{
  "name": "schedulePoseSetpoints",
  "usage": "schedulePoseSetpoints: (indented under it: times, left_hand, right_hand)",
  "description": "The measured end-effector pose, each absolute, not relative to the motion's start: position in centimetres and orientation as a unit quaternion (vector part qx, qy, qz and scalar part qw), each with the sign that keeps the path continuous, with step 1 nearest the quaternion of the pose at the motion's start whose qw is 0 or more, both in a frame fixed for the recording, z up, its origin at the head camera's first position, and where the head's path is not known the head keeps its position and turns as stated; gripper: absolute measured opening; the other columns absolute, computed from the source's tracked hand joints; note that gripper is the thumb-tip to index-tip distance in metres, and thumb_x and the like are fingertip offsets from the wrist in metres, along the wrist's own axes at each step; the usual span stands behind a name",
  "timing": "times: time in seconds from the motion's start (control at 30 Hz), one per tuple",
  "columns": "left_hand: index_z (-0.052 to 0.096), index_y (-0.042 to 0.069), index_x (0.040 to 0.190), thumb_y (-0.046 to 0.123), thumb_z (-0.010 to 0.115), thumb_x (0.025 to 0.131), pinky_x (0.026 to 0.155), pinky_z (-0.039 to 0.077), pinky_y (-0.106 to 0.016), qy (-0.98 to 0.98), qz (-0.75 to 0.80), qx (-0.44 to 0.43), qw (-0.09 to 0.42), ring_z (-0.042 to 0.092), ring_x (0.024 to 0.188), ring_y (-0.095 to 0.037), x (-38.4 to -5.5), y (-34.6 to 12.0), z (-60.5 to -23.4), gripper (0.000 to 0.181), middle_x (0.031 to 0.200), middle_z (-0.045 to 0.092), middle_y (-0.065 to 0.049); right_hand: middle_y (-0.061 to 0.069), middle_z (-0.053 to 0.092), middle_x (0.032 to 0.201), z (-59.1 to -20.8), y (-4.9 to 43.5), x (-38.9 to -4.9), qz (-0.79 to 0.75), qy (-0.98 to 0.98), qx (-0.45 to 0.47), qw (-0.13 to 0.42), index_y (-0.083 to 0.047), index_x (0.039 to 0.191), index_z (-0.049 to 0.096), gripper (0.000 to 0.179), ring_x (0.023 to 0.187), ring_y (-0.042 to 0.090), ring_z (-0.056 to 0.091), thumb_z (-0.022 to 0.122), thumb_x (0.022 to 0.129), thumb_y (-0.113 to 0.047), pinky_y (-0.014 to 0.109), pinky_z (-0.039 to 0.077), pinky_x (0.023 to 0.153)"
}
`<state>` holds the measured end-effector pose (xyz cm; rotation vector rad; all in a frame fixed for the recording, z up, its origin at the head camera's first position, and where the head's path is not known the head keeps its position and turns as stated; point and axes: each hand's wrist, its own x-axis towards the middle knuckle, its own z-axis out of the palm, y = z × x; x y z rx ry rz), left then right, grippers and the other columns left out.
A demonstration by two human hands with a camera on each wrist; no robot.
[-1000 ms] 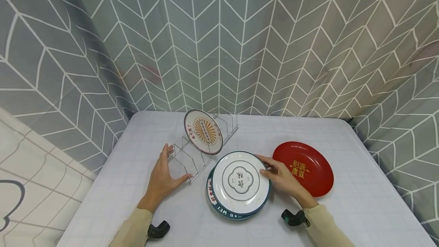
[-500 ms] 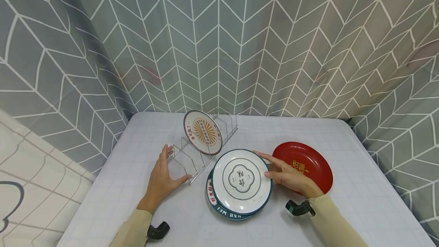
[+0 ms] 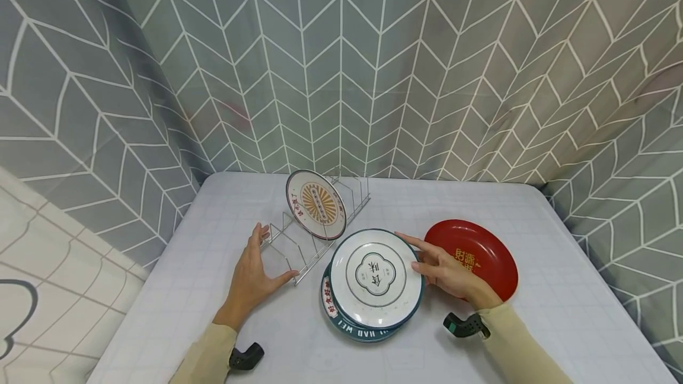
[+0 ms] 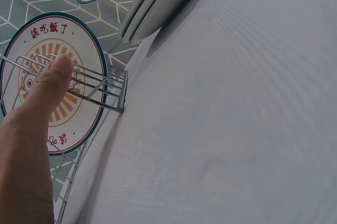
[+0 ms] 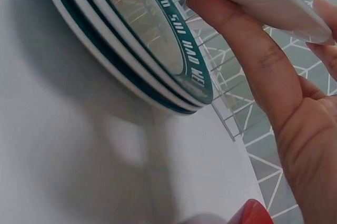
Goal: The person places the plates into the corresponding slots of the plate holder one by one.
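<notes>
My right hand (image 3: 447,271) pinches the right edge of a white plate (image 3: 376,271) with a dark green rim and a printed emblem. In the right wrist view, the thumb (image 5: 253,50) lies against its pale underside. This plate is tilted above a stack of green-rimmed plates (image 3: 354,332), lettered on the rim, with a gap between them. My left hand (image 3: 251,280) spans the near end of a wire dish rack (image 3: 299,253) and grips it. In the left wrist view, its thumb (image 4: 52,77) presses on the wires. A sunburst-patterned plate (image 3: 317,205) leans upright in the rack.
A red oval plate (image 3: 475,259) with gold lettering lies to the right, partly behind my right hand. A white cloth covers the table (image 3: 565,289). A grey patterned curtain (image 3: 341,76) hangs along the back edge.
My right hand has shifted slightly right and regripped the plate's edge. The plate has risen and tilted a little, its far edge moving away from me. My left hand stays on the rack.
</notes>
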<state>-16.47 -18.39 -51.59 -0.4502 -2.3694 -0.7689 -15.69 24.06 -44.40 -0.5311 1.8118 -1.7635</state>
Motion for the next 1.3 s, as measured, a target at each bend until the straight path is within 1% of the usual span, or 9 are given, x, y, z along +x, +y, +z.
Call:
schedulePoseSetpoints:
  times: [0.17,0.33,0.5,0.7,0.87,0.97,1.03,1.17,1.3]
  left_hand:
    - [0.014,0.001,0.155,0.065,0.083,0.06,0.106,0.045,-0.049,-0.893,-0.288,-0.17,0.3,0.053,0.128,-0.034,-16.5,-18.4,-51.7,0.134,0.145,0.049,-0.018]
    - [0.015,0.001,0.155,0.061,0.086,0.059,0.105,0.046,-0.05,-0.894,-0.288,-0.168,0.3,0.053,0.128,-0.035,-16.4,-18.4,-51.6,0.134,0.145,0.049,-0.018]
    - [0.015,0.001,0.155,0.063,0.085,0.06,0.105,0.046,-0.05,-0.896,-0.287,-0.165,0.297,0.053,0.128,-0.034,-16.3,-18.5,-51.6,0.134,0.146,0.048,-0.018]
    - [0.015,0.001,0.155,0.063,0.084,0.06,0.106,0.045,-0.049,-0.896,-0.288,-0.164,0.295,0.053,0.128,-0.034,-16.2,-18.5,-51.7,0.134,0.145,0.048,-0.018]
    - [0.015,0.001,0.155,0.063,0.085,0.059,0.106,0.045,-0.048,-0.897,-0.287,-0.163,0.295,0.053,0.128,-0.034,-16.1,-18.5,-51.7,0.134,0.146,0.048,-0.018]
    - [0.015,0.0,0.155,0.063,0.085,0.06,0.106,0.045,-0.048,-0.896,-0.288,-0.164,0.294,0.053,0.129,-0.034,-16.2,-18.5,-51.7,0.134,0.146,0.048,-0.018]
    - [0.015,0.0,0.155,0.062,0.085,0.059,0.107,0.044,-0.049,-0.897,-0.289,-0.164,0.292,0.052,0.129,-0.033,-16.2,-18.5,-51.7,0.134,0.147,0.048,-0.018]
    - [0.015,0.0,0.155,0.058,0.088,0.058,0.107,0.044,-0.049,-0.898,-0.29,-0.165,0.286,0.051,0.131,-0.033,-16.3,-18.4,-51.6,0.134,0.147,0.047,-0.018]
    - [0.015,0.0,0.155,0.053,0.09,0.056,0.107,0.044,-0.049,-0.898,-0.289,-0.166,0.288,0.051,0.13,-0.033,-16.5,-18.4,-51.5,0.135,0.147,0.047,-0.018]
  right_hand:
    - [-0.005,0.052,0.14,-43.8,24.2,-15.6,-0.65,0.689,-0.201,0.251,-0.021,0.156,0.027,0.064,0.094,0.018,0.068,0.054,0.099,-0.008,0.031,0.062,0.078]
    - [-0.011,0.048,0.144,-43.3,24.3,-15.7,-0.648,0.694,-0.219,0.225,-0.02,0.156,0.026,0.064,0.095,0.013,0.064,0.052,0.099,-0.006,0.028,0.061,0.074]
    - [-0.015,0.048,0.142,-43.1,24.4,-15.7,-0.639,0.706,-0.228,0.203,-0.02,0.156,0.027,0.063,0.099,0.01,0.058,0.052,0.099,-0.006,0.025,0.06,0.072]
    - [-0.01,0.048,0.141,-43.0,24.6,-15.8,-0.639,0.705,-0.233,0.201,-0.019,0.156,0.027,0.063,0.099,0.01,0.058,0.051,0.099,-0.006,0.024,0.059,0.072]
    - [-0.007,0.049,0.139,-43.1,24.6,-15.8,-0.644,0.698,-0.237,0.205,-0.019,0.156,0.027,0.062,0.094,0.01,0.06,0.051,0.1,-0.005,0.023,0.059,0.071]
    - [-0.008,0.049,0.139,-43.1,24.7,-15.8,-0.639,0.704,-0.239,0.199,-0.017,0.156,0.027,0.062,0.093,0.01,0.06,0.051,0.099,-0.005,0.024,0.06,0.071]
    - [-0.01,0.049,0.139,-42.9,24.9,-15.8,-0.631,0.714,-0.234,0.193,-0.018,0.155,0.028,0.062,0.096,0.009,0.06,0.051,0.099,-0.005,0.025,0.06,0.072]
    - [-0.014,0.05,0.138,-41.2,25.6,-16.2,-0.623,0.727,-0.238,0.164,-0.019,0.155,0.029,0.062,0.097,0.008,0.061,0.051,0.099,-0.003,0.024,0.06,0.071]
    - [-0.01,0.054,0.136,-38.6,26.1,-17.6,-0.633,0.712,-0.277,0.125,-0.015,0.155,0.028,0.062,0.09,0.01,0.065,0.049,0.099,0.002,0.022,0.059,0.067]
